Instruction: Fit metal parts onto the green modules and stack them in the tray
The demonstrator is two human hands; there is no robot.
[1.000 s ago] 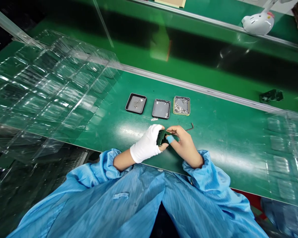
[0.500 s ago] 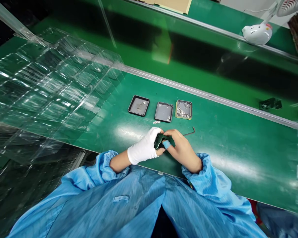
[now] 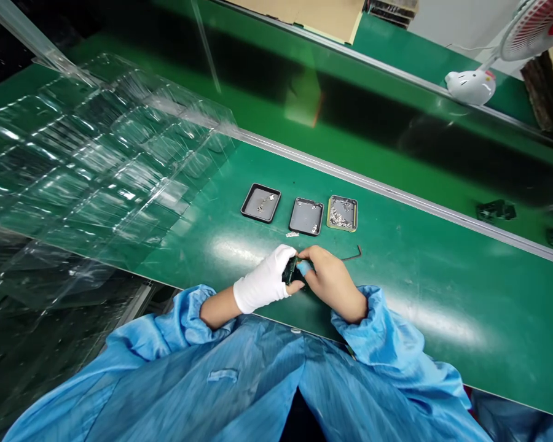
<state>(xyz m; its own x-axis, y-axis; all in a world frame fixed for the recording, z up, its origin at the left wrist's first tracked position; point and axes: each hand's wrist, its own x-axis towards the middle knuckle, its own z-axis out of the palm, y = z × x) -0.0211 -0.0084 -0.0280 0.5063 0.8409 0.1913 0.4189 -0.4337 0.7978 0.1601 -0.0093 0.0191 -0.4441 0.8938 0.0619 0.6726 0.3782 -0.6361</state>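
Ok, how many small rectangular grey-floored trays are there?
3, in a row: a black-rimmed tray at left, a dark-rimmed tray in the middle, a yellow-edged tray at right. Any nested underneath would be hidden.

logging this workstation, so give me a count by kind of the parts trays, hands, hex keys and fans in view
Parts trays (left, middle, right): 3
Hands (gloved left hand, right hand): 2
Hex key: 1
Fan: 1
Total: 7

A small, dark-green, board-like piece (image 3: pixel 290 271) is held at a slant over the green worktop (image 3: pixel 415 258), near its front edge, partly hidden, its details too small to tell.
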